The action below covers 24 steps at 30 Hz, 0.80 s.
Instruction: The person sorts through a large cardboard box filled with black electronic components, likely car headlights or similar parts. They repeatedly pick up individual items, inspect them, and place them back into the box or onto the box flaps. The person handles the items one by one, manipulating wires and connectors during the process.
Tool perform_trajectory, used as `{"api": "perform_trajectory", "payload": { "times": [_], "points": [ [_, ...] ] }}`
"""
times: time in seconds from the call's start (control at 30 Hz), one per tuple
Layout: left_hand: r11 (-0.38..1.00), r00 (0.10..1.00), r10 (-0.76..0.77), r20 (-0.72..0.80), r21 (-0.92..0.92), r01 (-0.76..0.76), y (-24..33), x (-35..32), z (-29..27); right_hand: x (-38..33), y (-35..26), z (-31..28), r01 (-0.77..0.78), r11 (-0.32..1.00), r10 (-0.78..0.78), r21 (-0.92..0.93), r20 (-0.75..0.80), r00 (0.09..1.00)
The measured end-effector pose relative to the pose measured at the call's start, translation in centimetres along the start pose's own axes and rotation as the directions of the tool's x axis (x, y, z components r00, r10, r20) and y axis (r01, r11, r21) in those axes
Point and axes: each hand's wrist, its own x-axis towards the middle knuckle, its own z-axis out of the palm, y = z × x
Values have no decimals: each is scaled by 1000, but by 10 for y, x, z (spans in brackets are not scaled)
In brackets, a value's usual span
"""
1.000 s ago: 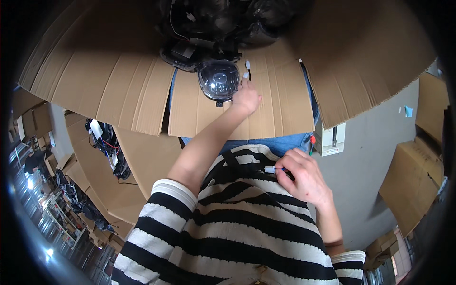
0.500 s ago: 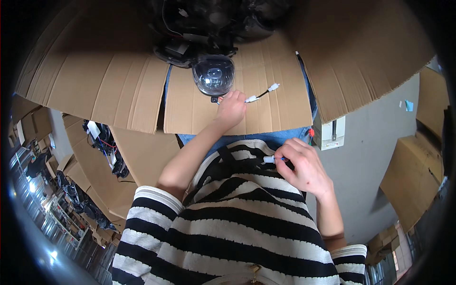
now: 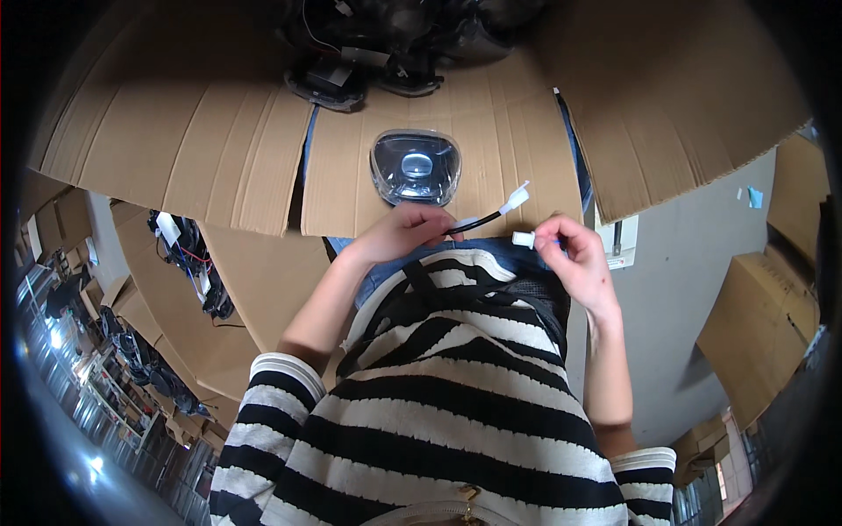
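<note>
A headlamp-like unit (image 3: 416,167) with a clear domed cover lies on the cardboard flap in front of me. Just below it, my left hand (image 3: 408,234) is closed on a short black cable (image 3: 485,219). A white connector (image 3: 517,200) at the cable's free end points up and to the right. My right hand (image 3: 574,263) pinches a second white plug (image 3: 523,238), with a bit of blue wire showing at the fingers. The two connectors are close together but apart. Where the cable runs beneath my left hand is hidden.
Several dark lamp units (image 3: 329,81) with wires lie at the back inside the cardboard box. Wide cardboard flaps (image 3: 189,162) spread to both sides. More wired parts (image 3: 195,263) sit in a carton on the left. Another carton (image 3: 759,337) stands at the right on the grey floor.
The clear-covered unit has shifted right and nearer, away from the dark units. My left hand has drawn nearer with the cable. My right hand has moved forward, bringing its plug toward the cable's connector.
</note>
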Motion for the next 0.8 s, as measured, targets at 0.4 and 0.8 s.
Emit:
{"api": "perform_trajectory", "payload": {
  "times": [0.4, 0.8],
  "points": [
    [991, 988, 68, 141, -122, -51, -2, -3, -6, 9, -4, 24, 11, 993, -2, -121, 77, 997],
    [989, 996, 44, 72, -142, -34, -8, -4, 1, 7, -12, 29, 94, 953, -96, -289, 10, 995]
  ]
}}
